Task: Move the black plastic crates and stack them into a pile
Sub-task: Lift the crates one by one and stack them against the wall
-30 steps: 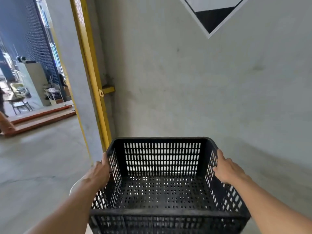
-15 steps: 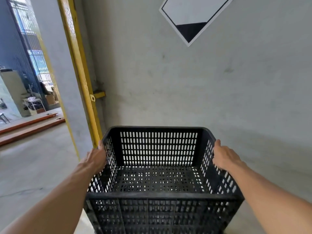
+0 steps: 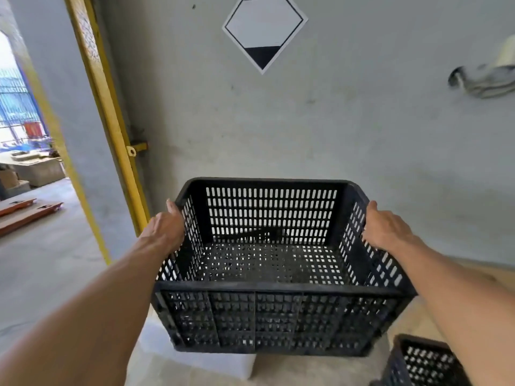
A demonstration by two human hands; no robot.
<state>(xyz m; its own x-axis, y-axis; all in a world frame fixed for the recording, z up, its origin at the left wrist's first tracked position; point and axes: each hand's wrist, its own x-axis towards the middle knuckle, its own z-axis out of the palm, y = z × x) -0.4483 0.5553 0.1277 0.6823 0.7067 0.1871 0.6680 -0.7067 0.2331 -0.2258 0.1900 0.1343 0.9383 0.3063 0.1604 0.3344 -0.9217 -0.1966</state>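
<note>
I carry an empty black slotted plastic crate [image 3: 274, 316] in front of me, held up off the floor. My left hand [image 3: 166, 228] grips the rim of its left side wall. On the opposite wall, my right hand [image 3: 386, 229] grips the rim. A second black crate [image 3: 420, 363] stands on the floor at the bottom right, only partly in view.
A grey wall [image 3: 348, 121] with a diamond-shaped sign [image 3: 264, 29] rises close ahead. A yellow door frame [image 3: 111, 112] borders an opening on the left onto a concrete floor [image 3: 41, 260]. A white block [image 3: 200, 358] lies under the held crate.
The view has swung right and tilted down: the sign moved toward centre, and the floor and second crate came into sight. Both hands keep their hold on the crate.
</note>
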